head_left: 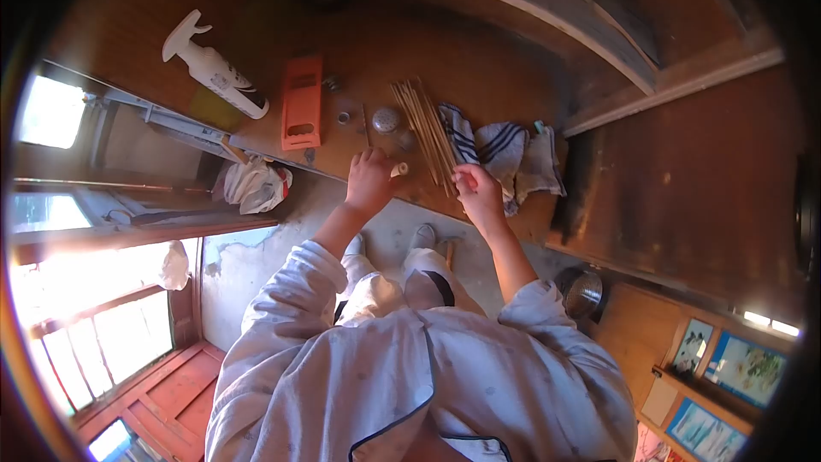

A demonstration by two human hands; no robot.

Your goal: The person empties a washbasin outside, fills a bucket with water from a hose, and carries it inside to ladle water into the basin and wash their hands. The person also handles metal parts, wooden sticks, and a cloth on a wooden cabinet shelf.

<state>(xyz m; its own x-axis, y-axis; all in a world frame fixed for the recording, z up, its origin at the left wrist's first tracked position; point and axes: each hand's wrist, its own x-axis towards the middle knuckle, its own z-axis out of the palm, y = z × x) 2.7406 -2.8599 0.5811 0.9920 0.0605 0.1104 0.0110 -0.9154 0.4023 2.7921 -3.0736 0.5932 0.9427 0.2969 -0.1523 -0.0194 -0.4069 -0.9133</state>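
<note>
My left hand [370, 181] is at the table's front edge, its fingers closed round a small pale cylindrical piece [399, 169] whose end sticks out to the right. My right hand [479, 194] is at the lower end of a bundle of thin wooden sticks [423, 133], with thumb and fingers pinched together; what is between them is too small to tell. Beyond my left hand lie a thin dark stick [366, 126], a round perforated metal lid [386, 120] and a small ring-like piece [344, 118]. A striped cloth [500, 150] lies crumpled right of the sticks.
An orange grater-like board [303, 103] and a white spray bottle [214, 73] lie on the brown table [359, 43] at the left. A plastic bag [255, 186] hangs beside the table's left edge. A dark wooden panel [676, 180] stands at the right.
</note>
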